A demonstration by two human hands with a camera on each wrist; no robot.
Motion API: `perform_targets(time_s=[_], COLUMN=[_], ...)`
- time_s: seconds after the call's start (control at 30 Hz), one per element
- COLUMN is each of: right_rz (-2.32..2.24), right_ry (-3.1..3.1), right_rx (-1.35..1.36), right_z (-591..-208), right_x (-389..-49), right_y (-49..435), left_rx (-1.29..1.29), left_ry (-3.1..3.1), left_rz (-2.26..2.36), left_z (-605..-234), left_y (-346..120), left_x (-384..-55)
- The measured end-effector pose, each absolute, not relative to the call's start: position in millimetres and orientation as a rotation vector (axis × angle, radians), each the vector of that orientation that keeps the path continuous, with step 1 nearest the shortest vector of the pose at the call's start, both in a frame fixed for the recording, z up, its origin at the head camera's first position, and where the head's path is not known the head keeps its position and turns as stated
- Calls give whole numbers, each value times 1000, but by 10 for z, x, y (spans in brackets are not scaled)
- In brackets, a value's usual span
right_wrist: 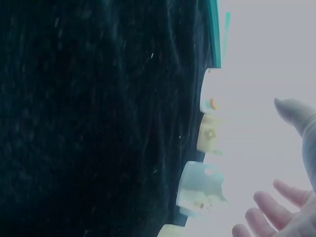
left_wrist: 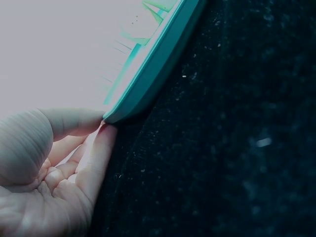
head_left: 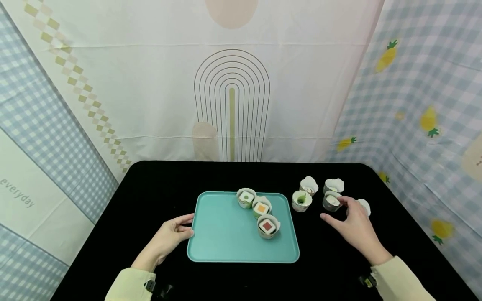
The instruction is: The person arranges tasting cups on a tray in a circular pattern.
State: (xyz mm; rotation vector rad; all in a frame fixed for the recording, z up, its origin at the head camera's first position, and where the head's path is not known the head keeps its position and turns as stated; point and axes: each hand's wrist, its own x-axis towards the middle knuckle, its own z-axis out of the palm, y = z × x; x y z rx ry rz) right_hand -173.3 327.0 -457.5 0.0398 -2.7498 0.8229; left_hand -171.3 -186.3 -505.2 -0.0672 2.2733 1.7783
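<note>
My left hand [head_left: 168,238] pinches the left rim of a turquoise tray [head_left: 218,251] between thumb and fingers; the left wrist view shows the thumb on top of the tray's edge [left_wrist: 148,74]. Three paper cups stand on the tray's right half: one with a green-dotted white piece [head_left: 247,196], one with an orange-centred piece [head_left: 261,208], one with a red-centred piece [head_left: 267,226]. My right hand [head_left: 355,225] hovers right of the tray, thumb and fingers apart, fingertips right at a patterned paper cup [head_left: 331,203]. In the right wrist view its fingers [right_wrist: 271,207] hold nothing.
Left of that cup stand a cup with a green item [head_left: 302,201] and a white cup [head_left: 308,185]. Another cup [head_left: 333,184] is behind it, and one [head_left: 364,205] is partly hidden by my right hand. The black table [head_left: 158,179] meets hanging cloths.
</note>
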Motion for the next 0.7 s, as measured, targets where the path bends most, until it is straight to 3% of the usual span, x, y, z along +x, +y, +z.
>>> perform_targets(time_s=[0.7], right_rz=[1208], right_ry=[-2680], right_rx=[-494], right_z=[-4663], right_x=[-1890], right_y=[3752], left_rx=[-56], left_ry=[2280], left_rz=[1774], left_z=[-5068], left_y=[-1876], left_x=[-1717])
